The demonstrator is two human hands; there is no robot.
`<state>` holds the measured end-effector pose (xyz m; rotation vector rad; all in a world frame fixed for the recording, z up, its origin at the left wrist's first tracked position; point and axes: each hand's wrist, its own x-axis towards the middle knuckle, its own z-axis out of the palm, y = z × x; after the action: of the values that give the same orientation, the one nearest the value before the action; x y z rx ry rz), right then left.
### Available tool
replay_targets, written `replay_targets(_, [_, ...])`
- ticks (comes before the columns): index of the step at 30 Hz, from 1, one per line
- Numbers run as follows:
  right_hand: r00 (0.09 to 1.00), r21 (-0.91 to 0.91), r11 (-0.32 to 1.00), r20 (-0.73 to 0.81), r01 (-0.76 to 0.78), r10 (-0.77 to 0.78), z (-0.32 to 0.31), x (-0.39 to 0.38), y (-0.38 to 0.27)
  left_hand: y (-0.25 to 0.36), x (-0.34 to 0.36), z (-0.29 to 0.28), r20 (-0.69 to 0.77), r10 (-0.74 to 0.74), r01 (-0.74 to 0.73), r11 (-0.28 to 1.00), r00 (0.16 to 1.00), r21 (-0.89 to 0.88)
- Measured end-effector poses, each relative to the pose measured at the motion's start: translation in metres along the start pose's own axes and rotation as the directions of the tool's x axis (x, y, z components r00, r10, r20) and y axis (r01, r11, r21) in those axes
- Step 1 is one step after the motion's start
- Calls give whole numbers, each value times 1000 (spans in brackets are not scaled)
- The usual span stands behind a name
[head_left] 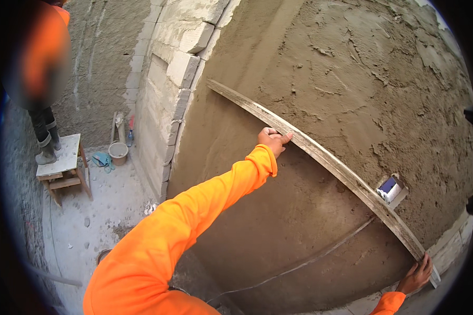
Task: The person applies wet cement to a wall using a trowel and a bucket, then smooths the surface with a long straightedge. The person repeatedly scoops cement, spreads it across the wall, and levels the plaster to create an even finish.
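You are looking down on a pale grey floor point(123, 191) at the left of the frame. A bench point(71, 156) is standing on it, carrying a co-worker's boots point(47, 153). To its right, a crumpled blue thing point(101, 160) is lying just beside a bucket point(119, 159); below, small stones point(86, 221) are lying scattered.

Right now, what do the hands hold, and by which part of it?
A long, narrow, grey bar: the left hand holds it between middle and upper end, the right hand near its lower end.
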<state>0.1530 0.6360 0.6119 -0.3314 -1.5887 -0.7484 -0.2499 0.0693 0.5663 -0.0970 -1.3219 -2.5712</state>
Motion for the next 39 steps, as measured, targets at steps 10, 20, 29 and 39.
replay_targets(10, [997,62,998,68,25,-29,22,75,-12,22,48,-14,-90,13,-8,999,996,53])
replay_targets(20, [977,52,976,19,210,-211,6,103,-24,-73,3,-70,-152,-98,111,991,984,78])
replay_targets(29, [996,-16,998,66,54,-53,-20,84,-19,-4,51,-3,23,261,-262,958,965,118])
replay_targets(39, [979,230,953,-99,198,-179,-6,48,-26,-10,64,-4,-5,404,-400,908,915,124])
